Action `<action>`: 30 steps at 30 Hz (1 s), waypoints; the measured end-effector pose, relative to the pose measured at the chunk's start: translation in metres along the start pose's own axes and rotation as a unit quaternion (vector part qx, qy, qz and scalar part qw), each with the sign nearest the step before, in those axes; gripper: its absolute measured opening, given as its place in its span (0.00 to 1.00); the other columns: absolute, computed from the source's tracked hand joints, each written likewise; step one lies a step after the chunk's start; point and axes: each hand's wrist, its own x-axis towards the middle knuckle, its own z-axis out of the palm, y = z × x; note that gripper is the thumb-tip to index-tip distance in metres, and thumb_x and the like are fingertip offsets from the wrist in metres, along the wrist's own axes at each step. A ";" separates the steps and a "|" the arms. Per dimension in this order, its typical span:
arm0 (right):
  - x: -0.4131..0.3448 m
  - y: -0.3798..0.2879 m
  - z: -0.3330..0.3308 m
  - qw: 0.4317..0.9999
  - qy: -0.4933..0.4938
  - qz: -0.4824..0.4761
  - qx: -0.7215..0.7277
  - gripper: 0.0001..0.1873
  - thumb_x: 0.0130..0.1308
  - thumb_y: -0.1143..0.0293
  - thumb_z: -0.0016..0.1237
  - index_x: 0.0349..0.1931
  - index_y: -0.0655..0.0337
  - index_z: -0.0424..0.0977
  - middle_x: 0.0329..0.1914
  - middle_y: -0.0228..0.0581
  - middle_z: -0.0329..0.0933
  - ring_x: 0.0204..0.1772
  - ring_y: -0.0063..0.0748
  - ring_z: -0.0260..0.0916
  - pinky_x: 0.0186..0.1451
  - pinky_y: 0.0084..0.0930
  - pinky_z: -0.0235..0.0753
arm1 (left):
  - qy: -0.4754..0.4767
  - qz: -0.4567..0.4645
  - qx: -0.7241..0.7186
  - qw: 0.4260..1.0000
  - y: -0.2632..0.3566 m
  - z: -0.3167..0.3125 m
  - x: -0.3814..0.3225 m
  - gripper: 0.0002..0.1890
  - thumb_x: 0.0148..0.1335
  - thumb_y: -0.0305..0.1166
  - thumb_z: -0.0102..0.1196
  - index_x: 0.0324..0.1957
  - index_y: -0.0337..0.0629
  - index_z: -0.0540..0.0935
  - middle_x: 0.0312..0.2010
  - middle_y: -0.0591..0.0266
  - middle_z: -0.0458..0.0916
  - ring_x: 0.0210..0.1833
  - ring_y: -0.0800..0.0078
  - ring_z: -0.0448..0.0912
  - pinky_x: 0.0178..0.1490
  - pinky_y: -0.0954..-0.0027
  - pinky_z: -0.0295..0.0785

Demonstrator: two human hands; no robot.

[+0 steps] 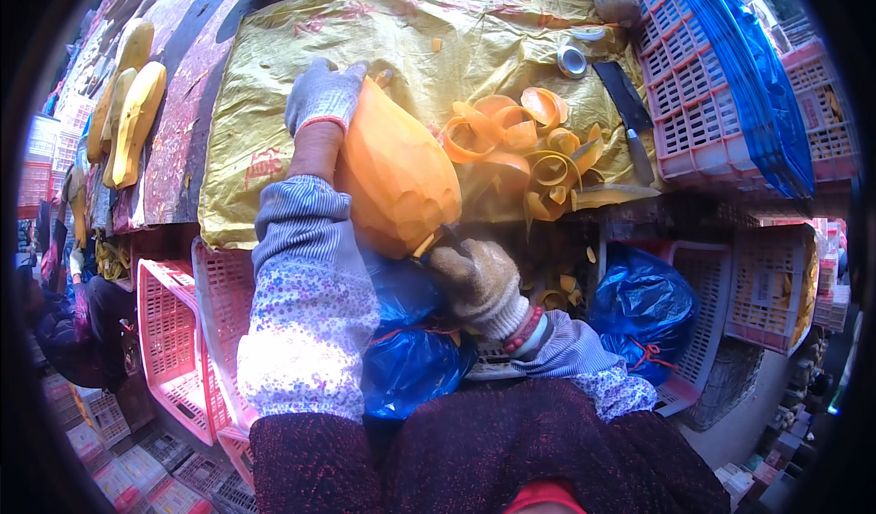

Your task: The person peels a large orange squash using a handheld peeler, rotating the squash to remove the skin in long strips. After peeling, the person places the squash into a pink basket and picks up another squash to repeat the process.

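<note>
A large peeled orange squash [400, 171] lies on a yellow woven plastic sheet [274, 76], its near end over the table's edge. My left hand [325, 96], in a grey knit glove, grips its far end. In a soiled glove, my right hand [479, 278] is closed on a dark-handled tool [452, 237], perhaps a peeler, at the squash's near end; my fingers hide most of it. Curled orange peelings [506, 130] are heaped right of the squash. Beyond them lie a cleaver [626, 103] with a dark blade and a round metal ring or roll [571, 61].
Several peeled squashes [139, 124] lie at the left. Pink plastic crates [174, 336] stand below the table at left, and another crate [691, 82] with blue plastic stands at right. Blue bags [643, 302] sit below the edge. A person [82, 329] is at the far left.
</note>
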 end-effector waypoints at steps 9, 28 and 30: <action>0.003 -0.003 -0.020 0.994 -0.061 -0.003 0.086 0.18 0.56 0.72 0.63 0.49 0.50 0.79 0.37 0.45 0.80 0.33 0.55 0.78 0.33 0.43 0.76 | 0.041 0.081 -0.020 0.996 -0.034 0.026 0.022 0.36 0.59 0.62 0.62 0.58 0.42 0.84 0.56 0.41 0.84 0.61 0.45 0.81 0.65 0.52 0.74; 0.264 0.041 0.050 0.948 -0.308 0.028 0.072 0.20 0.81 0.55 0.38 0.53 0.65 0.71 0.40 0.58 0.79 0.43 0.55 0.79 0.48 0.42 0.76 | 0.039 0.032 -0.443 0.895 -0.063 0.010 -0.020 0.17 0.69 0.43 0.67 0.44 0.36 0.84 0.38 0.62 0.87 0.41 0.78 0.80 0.49 0.73 0.76; 0.221 0.046 0.034 0.948 -0.272 0.085 0.141 0.20 0.80 0.55 0.40 0.52 0.66 0.73 0.46 0.66 0.80 0.51 0.66 0.79 0.54 0.48 0.76 | 0.049 0.031 -0.416 0.908 -0.063 0.010 -0.021 0.18 0.69 0.44 0.67 0.44 0.37 0.85 0.38 0.62 0.87 0.40 0.79 0.80 0.49 0.73 0.76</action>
